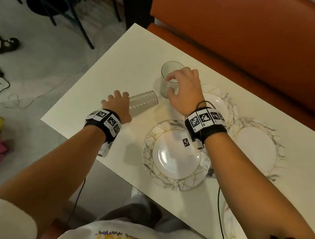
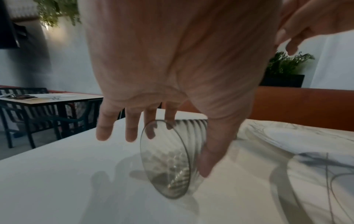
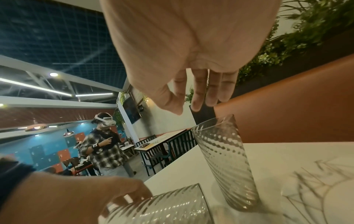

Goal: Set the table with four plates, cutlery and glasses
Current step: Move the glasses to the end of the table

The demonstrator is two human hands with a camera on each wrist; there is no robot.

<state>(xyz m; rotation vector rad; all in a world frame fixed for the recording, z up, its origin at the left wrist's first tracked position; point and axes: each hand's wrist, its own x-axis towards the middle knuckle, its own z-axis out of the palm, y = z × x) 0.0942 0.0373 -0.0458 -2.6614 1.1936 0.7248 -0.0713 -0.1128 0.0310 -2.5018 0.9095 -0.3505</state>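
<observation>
Both hands work at glasses near the middle of the head view. Left hand [image 1: 118,103] grips a tilted glass [image 1: 142,104] close to its open end: in the left wrist view the thumb [image 2: 210,151] lies along one side of the glass [image 2: 172,163], another finger curls over the rim from the other side, and the remaining fingers spread loose above the table [image 2: 76,174]. That glass leans steeply, its rim toward the lower left of the head view and its base pointing up and right, toward a second glass.

Right hand [image 1: 182,90] is over the second glass [image 1: 168,79], which stands upright on the white table [image 1: 122,51] at centre frame, mouth up. From the head camera the fingers seem to reach around its upper part, but in the right wrist view the hand [image 3: 191,60] hangs relaxed with straight fingers just above the upright glass [image 3: 224,159], apart from the rim, so it holds nothing. The tilted glass [image 3: 162,207] shows at the bottom of that view, with left-hand fingers on it.

Three marbled, gold-lined plates sit on the table to the right of the glasses: one [image 1: 175,155] at lower centre between the forearms, one [image 1: 256,144] at right, and one [image 1: 220,102] partly under the right wrist. A fourth plate [image 1: 237,233] lies mostly hidden under the right forearm at lower right. An orange bench [image 1: 250,30] fills the upper right.
</observation>
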